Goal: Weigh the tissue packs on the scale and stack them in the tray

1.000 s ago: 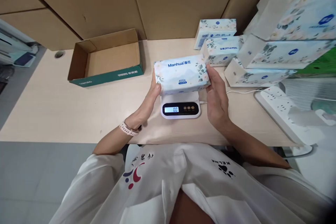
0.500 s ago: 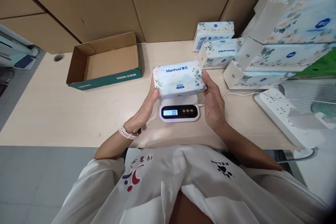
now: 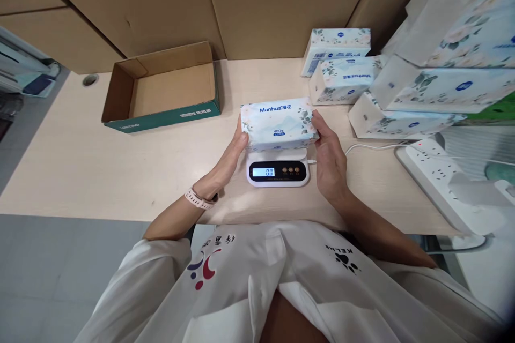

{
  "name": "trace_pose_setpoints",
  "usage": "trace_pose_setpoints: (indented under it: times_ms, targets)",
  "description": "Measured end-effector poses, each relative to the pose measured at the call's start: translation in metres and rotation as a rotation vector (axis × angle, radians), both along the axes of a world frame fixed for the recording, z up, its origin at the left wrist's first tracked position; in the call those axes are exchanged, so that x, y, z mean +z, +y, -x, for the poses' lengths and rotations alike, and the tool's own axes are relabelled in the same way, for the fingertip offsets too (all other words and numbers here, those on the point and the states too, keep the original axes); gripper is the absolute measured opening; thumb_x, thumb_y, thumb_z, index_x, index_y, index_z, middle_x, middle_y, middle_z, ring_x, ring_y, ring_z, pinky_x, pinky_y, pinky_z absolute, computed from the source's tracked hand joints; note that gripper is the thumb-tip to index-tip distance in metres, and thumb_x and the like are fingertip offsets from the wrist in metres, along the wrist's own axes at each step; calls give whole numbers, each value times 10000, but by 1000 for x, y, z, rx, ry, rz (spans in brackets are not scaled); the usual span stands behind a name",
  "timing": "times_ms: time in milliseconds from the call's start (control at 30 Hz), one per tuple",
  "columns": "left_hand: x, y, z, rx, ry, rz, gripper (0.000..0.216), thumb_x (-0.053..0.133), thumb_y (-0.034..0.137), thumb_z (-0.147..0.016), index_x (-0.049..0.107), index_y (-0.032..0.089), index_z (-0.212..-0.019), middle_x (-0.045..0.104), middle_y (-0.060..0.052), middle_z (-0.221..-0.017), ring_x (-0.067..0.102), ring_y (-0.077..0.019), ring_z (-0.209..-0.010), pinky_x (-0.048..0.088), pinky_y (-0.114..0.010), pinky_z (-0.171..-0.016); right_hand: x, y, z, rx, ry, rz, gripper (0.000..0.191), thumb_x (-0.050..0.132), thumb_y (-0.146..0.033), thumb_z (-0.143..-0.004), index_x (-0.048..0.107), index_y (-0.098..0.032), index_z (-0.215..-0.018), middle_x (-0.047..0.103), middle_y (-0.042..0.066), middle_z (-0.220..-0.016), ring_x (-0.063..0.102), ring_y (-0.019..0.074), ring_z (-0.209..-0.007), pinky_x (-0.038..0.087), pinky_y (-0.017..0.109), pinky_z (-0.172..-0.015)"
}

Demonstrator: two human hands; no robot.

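Desk [image 3: 120, 171] carrying everything. Open cardboard box [image 3: 161, 119] lying at 10 o'clock from tissue pack [image 3: 278, 124]. Stack of packs [image 3: 422, 86] piling up at 2 o'clock. Tissue pack lying flat directly over scale [image 3: 277, 171], contact unclear. Scale display peeking out at pack's 6 o'clock, reading 0.0. Left hand [image 3: 231, 153] gripping pack's end at 9 o'clock. Right hand [image 3: 328, 153] gripping opposite end at 3 o'clock.
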State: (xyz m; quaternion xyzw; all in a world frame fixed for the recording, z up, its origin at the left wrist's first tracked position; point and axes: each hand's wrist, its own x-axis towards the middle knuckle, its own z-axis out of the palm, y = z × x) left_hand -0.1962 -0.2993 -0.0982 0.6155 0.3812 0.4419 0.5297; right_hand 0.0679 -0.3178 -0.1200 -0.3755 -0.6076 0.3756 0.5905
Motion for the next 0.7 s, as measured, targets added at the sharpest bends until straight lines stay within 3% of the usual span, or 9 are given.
trace_pose_setpoints:
  times_ms: [100, 200, 367, 700]
  targets:
    - [-7, -4, 3, 50, 11, 40, 840, 421, 834, -1066, 268, 472, -1808, 199, 69, -1934, 39, -276, -1828, 45, -536, -1502, -5, 0, -2, -55, -17, -32, 582, 558, -641, -1090, 591, -423, -1629, 546, -13, -1773, 484, 263, -1687, 368, 576, -1427]
    - [-13, -11, 7, 190, 44, -35, 799, 373, 803, -1095, 198, 506, -1815, 76, 115, -1946, -3, -251, -1828, 14, -512, -1504, -4, -2, -3, -215, -40, -110, 596, 504, -626, -1092, 546, -470, -1665, 537, -27, -1775, 485, 281, -1685, 353, 592, -1423]
    - [-16, -15, 14, 312, 35, -194, 783, 326, 847, -1073, 210, 566, -1795, 105, 177, -1935, -1, -257, -1829, 34, -479, -1512, 6, -7, -3, -414, -19, -154, 573, 382, -467, -1113, 561, -452, -1657, 530, -16, -1780, 437, 278, -1713, 259, 620, -1433]
    - [-13, -14, 11, 304, -12, -136, 860, 302, 915, -1033, 268, 511, -1791, 160, 127, -1936, 21, -289, -1829, 42, -512, -1517, 7, -4, -4, -411, 47, -152, 585, 350, -499, -1091, 610, -444, -1612, 607, -27, -1715, 518, 245, -1661, 270, 609, -1432]
